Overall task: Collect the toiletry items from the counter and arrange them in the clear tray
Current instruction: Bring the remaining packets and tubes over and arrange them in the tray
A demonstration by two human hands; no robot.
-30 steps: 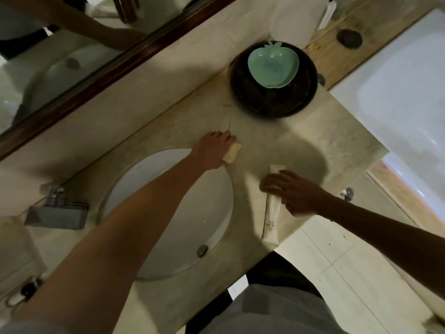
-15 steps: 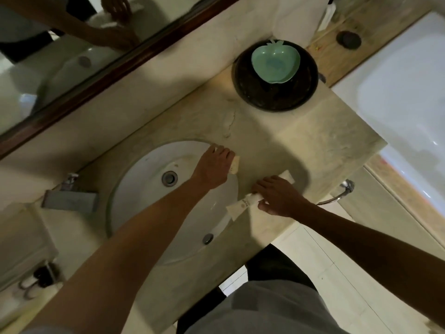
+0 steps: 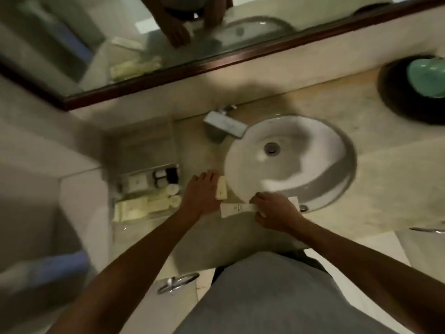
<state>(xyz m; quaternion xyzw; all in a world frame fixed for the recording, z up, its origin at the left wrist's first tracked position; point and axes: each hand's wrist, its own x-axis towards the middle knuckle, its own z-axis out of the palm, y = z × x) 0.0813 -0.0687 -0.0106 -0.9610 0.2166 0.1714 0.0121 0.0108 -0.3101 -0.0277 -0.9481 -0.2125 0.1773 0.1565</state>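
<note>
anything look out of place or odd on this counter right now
Nothing looks spilled or broken. The only strays are in hand: the left hand holds a small soap bar and the right hand a white tube, both outside the clear tray, where the other toiletries lie.

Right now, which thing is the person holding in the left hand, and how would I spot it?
Start at the round white sink basin in the beige stone counter. At its near-left rim, the left hand holds a small cream rectangular bar. It is short and chunky, unlike the long flat white tube in the right hand.
</note>
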